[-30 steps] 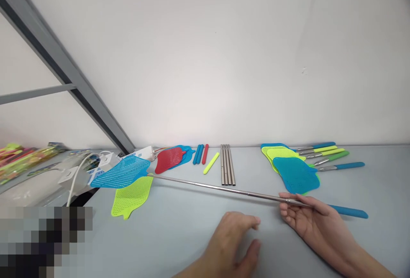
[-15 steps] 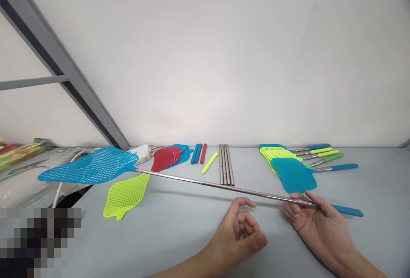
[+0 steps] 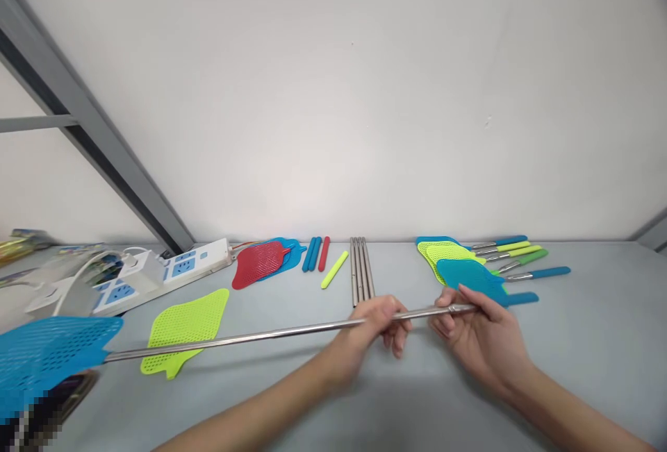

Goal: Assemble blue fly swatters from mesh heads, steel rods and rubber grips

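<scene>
Above the worktop (image 3: 583,341), I hold a blue swatter (image 3: 271,333), its rod long, left fingers (image 3: 385,308) curled round the metal, right fingers (image 3: 444,321) pinching near its handle (image 3: 522,298). Five or so swatters (image 3: 472,278) at right look assembled; loose heads (image 3: 259,266), rods (image 3: 358,268) and grips (image 3: 334,270) lie unjoined.

Beyond the grip rises a plain off-white wall (image 3: 333,91), faintly specked and softly lit. Beneath the grip spreads a smooth grey tabletop (image 3: 588,341), reaching back to that wall. Well left of the grip, a grey metal post (image 3: 99,126) slants upward, joined by a thin crossbar (image 3: 36,123).
</scene>
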